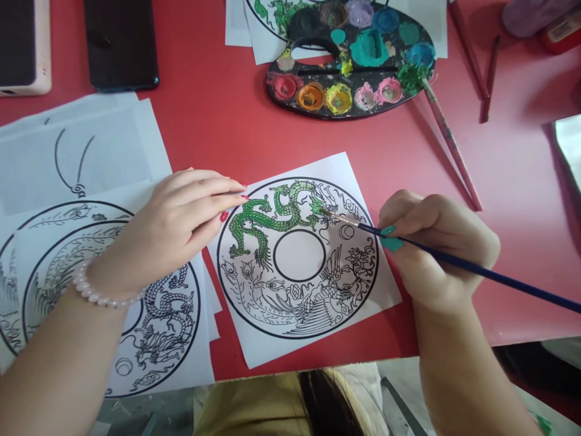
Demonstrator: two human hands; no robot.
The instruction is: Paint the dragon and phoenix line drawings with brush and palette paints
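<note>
My right hand (pixel 438 242) pinches a blue paintbrush (pixel 454 260), its tip touching the dragon's head on a printed sheet (pixel 297 254). Most of the dragon's body (pixel 284 215) is painted green; the phoenix below it (pixel 318 297) is unpainted. At the sheet's upper left edge, my left hand (pixel 186 212) lies flat with fingers stretched out, its fingertips on the paper. A bracelet of pale beads (pixel 106 297) circles the left wrist.
Printed sheets (pixel 113 145) lie under my left arm. Two phones (pixel 120 42) (pixel 22 45) are at the back left. A paint palette (pixel 290 103) stands behind the sheet, with a brush (pixel 454 148) leaning on it. More brushes (pixel 490 79) and a bottle (pixel 531 15) are at back right.
</note>
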